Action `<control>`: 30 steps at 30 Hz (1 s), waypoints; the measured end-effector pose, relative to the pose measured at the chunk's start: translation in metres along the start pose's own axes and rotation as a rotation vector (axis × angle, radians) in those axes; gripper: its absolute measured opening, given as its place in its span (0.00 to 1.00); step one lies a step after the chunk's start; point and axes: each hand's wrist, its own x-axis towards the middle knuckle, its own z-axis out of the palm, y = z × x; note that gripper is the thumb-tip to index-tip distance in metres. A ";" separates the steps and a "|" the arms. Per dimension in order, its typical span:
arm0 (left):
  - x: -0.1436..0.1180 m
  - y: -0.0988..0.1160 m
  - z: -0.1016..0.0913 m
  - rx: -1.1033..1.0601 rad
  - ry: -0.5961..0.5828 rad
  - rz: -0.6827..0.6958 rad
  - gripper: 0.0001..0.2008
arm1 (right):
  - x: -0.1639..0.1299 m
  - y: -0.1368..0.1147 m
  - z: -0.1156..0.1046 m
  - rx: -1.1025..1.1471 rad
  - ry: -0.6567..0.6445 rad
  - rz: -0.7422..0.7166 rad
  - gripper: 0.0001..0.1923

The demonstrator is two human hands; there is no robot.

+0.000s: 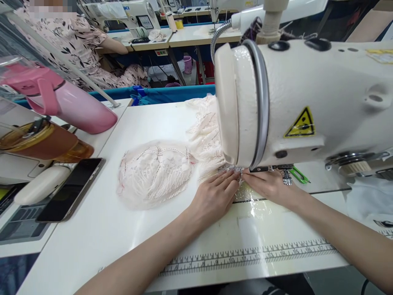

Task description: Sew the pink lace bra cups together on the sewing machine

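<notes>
A sewing machine (294, 106) stands on the right, its head over the work. Beneath it lies gathered cream lace fabric (205, 135), running back along the table. My left hand (216, 192) is closed at the fabric's near edge, left of the needle area, fingers together. From the other side my right hand (268, 186) meets it, fingers closed and fingertips on the same edge; the machine partly covers this hand. The needle and the exact pinch are hidden. To the left, apart from both hands, rests an oval piece of cream lace (156, 174).
A phone (72, 188), a pink bottle (76, 98) and an amber cup (46, 139) crowd the left side. Green thread snips (299, 175) lie behind my right hand. A ruler strip (245, 256) follows the front edge. Another person (73, 45) sits at the back left.
</notes>
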 end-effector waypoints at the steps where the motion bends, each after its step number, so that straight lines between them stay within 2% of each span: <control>1: 0.000 0.000 0.000 0.005 0.001 -0.013 0.10 | 0.000 0.000 0.000 -0.074 -0.032 -0.047 0.16; 3: 0.000 -0.001 0.000 0.008 0.001 -0.038 0.10 | 0.000 -0.002 -0.001 -0.252 -0.080 -0.147 0.18; 6: 0.002 0.001 -0.002 0.013 0.035 -0.057 0.09 | 0.004 -0.007 -0.006 -0.426 -0.068 -0.254 0.14; 9: 0.004 0.004 -0.005 0.013 0.123 -0.021 0.10 | 0.010 -0.015 -0.010 -0.336 -0.028 -0.189 0.08; 12: 0.004 0.005 -0.006 -0.009 0.174 -0.034 0.14 | 0.014 -0.021 -0.013 -0.281 -0.013 -0.176 0.07; 17: 0.000 -0.002 -0.003 -0.066 0.063 -0.078 0.27 | 0.013 -0.024 -0.014 -0.244 -0.020 -0.240 0.14; 23: -0.004 -0.006 -0.004 -0.027 -0.028 -0.059 0.21 | 0.011 -0.024 -0.011 -0.257 0.019 -0.237 0.12; 30: -0.006 -0.008 -0.002 -0.028 -0.037 -0.067 0.19 | 0.011 -0.023 -0.008 -0.117 0.024 -0.238 0.13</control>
